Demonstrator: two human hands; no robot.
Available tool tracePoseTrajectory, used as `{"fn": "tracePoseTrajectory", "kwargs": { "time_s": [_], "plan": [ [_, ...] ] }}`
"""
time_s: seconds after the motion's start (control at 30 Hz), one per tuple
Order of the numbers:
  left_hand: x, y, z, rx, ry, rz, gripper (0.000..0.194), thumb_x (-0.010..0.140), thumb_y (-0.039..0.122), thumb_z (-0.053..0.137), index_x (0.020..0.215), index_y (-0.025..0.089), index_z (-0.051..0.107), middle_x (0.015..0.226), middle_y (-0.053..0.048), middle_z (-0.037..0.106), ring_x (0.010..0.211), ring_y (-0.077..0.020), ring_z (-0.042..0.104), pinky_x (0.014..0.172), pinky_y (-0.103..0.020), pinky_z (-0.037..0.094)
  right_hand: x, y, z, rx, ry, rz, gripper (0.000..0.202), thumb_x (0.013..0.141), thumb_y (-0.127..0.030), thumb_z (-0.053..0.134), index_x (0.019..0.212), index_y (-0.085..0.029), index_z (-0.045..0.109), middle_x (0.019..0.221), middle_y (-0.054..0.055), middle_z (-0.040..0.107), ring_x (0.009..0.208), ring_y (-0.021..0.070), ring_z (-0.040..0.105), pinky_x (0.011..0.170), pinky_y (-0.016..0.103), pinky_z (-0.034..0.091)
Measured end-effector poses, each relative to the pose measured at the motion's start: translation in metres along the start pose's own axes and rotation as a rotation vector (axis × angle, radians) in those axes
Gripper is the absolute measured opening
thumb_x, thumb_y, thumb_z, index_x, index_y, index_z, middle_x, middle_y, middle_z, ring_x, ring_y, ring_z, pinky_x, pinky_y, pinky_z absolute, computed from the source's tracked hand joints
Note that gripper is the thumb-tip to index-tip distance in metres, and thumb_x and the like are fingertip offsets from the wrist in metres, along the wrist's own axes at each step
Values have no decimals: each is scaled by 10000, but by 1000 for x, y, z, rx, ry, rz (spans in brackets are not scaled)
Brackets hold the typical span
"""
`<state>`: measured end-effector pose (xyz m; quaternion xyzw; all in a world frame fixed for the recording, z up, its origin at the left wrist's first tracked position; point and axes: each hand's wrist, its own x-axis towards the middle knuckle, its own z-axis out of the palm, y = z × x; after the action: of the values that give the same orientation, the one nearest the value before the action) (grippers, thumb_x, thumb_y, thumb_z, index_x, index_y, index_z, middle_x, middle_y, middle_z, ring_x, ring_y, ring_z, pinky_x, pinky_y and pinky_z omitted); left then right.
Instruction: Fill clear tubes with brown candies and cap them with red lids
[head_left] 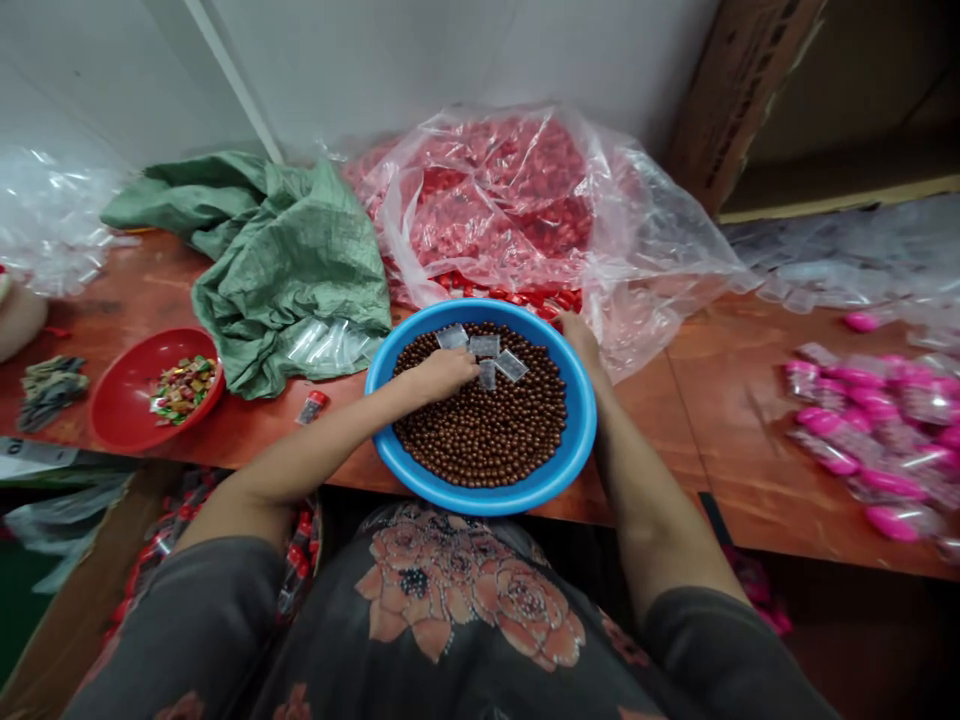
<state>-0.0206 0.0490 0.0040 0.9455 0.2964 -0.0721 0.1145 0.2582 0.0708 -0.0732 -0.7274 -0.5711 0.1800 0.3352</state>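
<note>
A blue basin [577,440] full of small brown balls [480,430] stands in front of me at the table's front edge. My left hand [448,375] is over the balls with its fingers curled together; what they hold, if anything, is hidden. Several small clear plastic containers [512,365] lie on the balls, just beyond its fingertips. My right hand [579,338] is at the basin's far right rim, beside red caps [525,292] that spill from a clear plastic bag [637,230]. Most of its fingers are out of sight.
A green woven sack [292,260] lies left of the basin, with clear containers on its edge. A red bowl [112,410] holds wrapped candies. A filled red-capped container [312,406] lies nearby. Pink-capped containers [885,430] are heaped at right, below a cardboard box [735,100].
</note>
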Motion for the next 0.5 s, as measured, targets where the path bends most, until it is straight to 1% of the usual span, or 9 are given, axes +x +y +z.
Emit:
{"fn": "tracePoseTrajectory", "kwargs": {
  "time_s": [0.1,0.17,0.23,0.27,0.3,0.37,0.4,0.47,0.5],
  "plan": [
    [-6,-1,0,-47,-70,-86,456,891,120,477,1316,172,635,1095,-159,686,955,-261,659,820,-352,487,-19,9,-9,177,101,76,470,861,-312,539,1293,-129,571,1178,143,647,889,188,590,799,325,473],
    [-15,-2,-1,-118,-142,-168,387,890,222,552,1253,173,677,1056,-141,705,932,-258,665,821,-337,481,-36,13,-16,338,166,114,550,846,-309,559,1374,-163,512,1142,113,649,800,146,590,728,295,478],
    [-24,-4,-1,-178,-214,-235,356,946,345,505,1165,163,719,1003,-125,722,908,-244,666,814,-317,472,-55,13,-24,522,222,107,579,827,-310,594,1393,-227,503,1056,58,662,740,117,578,689,270,483],
    [-29,-6,-2,-189,-229,-250,387,976,373,450,1163,170,721,994,-118,725,901,-233,663,807,-307,466,-65,11,-28,604,240,89,575,820,-309,611,1384,-256,514,1024,36,666,727,110,574,689,264,489],
    [-34,-8,-2,-179,-227,-243,403,994,360,407,1197,186,709,1013,-112,721,906,-224,658,800,-299,460,-75,7,-32,704,262,73,571,805,-300,635,1367,-280,534,1009,23,669,727,107,575,696,263,495],
    [-42,-14,-3,-114,-200,-147,406,969,235,426,1307,260,651,1153,-100,687,988,-219,633,801,-288,444,-95,-2,-41,889,292,56,596,771,-275,682,1351,-331,555,993,5,676,728,108,588,699,268,503],
    [-45,-17,-3,-77,-193,-62,467,926,155,459,1336,305,627,1259,-88,646,1056,-222,608,807,-284,437,-104,-7,-45,954,293,56,620,757,-258,697,1352,-360,555,994,-3,677,733,109,597,694,269,505],
    [-48,-23,-2,-30,-220,111,566,840,54,511,1298,356,650,1411,-48,557,1158,-228,551,821,-276,428,-122,-19,-53,1052,301,55,582,740,-232,720,1294,-374,613,971,-7,684,734,109,611,673,265,506],
    [-48,-25,-1,-32,-230,163,550,817,47,541,1244,361,685,1420,-29,553,1163,-224,545,826,-270,426,-129,-25,-57,1083,299,52,508,738,-230,729,1227,-354,666,940,-4,690,722,108,616,665,265,508]
  ]
}}
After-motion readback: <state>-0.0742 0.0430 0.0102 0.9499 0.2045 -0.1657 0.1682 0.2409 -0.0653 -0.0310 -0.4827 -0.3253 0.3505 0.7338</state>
